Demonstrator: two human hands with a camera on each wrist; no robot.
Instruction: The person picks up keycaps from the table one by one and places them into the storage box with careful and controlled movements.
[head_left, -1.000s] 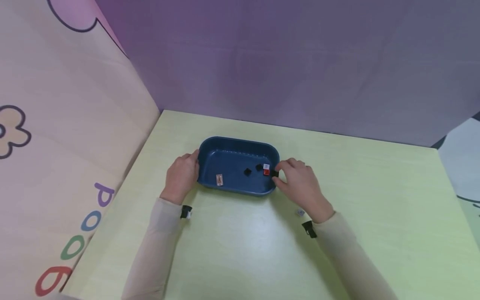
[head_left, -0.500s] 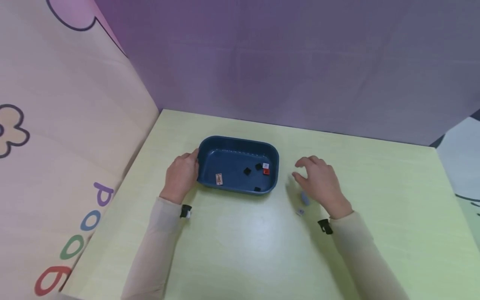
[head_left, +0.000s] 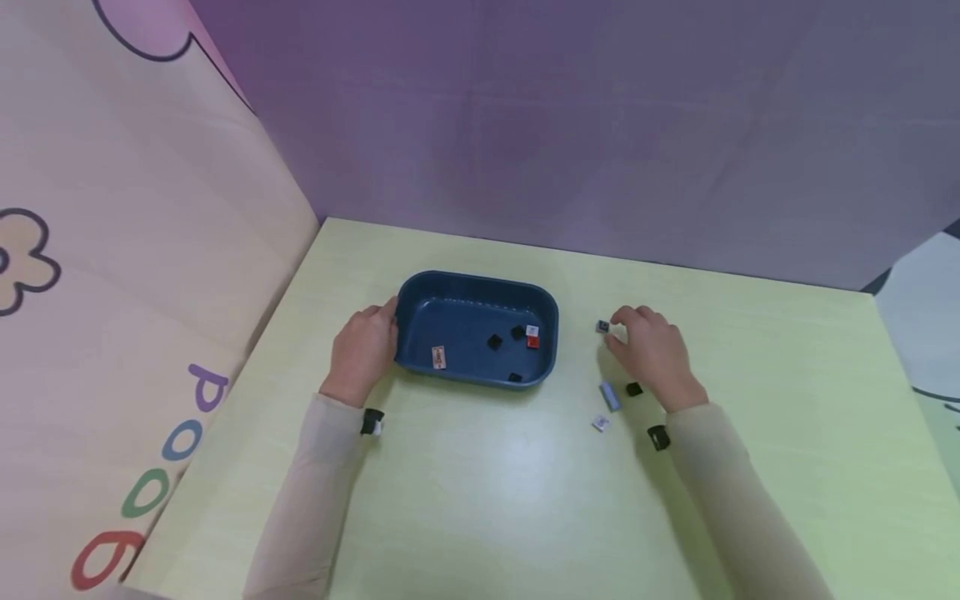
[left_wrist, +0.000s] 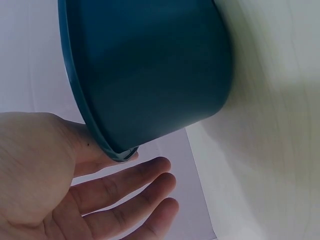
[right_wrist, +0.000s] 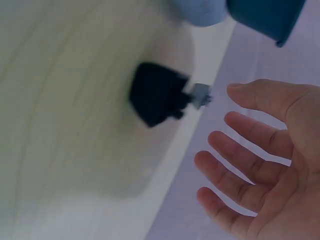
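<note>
The right hand (head_left: 649, 354) was open over the table (head_left: 787, 375), its fingers relaxed and unloaded just beside a small cube (head_left: 603, 327). The left hand (head_left: 362, 348) contacted the rim of the blue tray (head_left: 475, 383); whether it was pinching or merely resting could not be determined. Risks noted: a premature or off-centre grasp could knock the cube away; a low wrist could sweep the black piece (head_left: 634, 389) or blue block (head_left: 610, 397) aside; pressure from a loose left hand could shift the tray.
</note>
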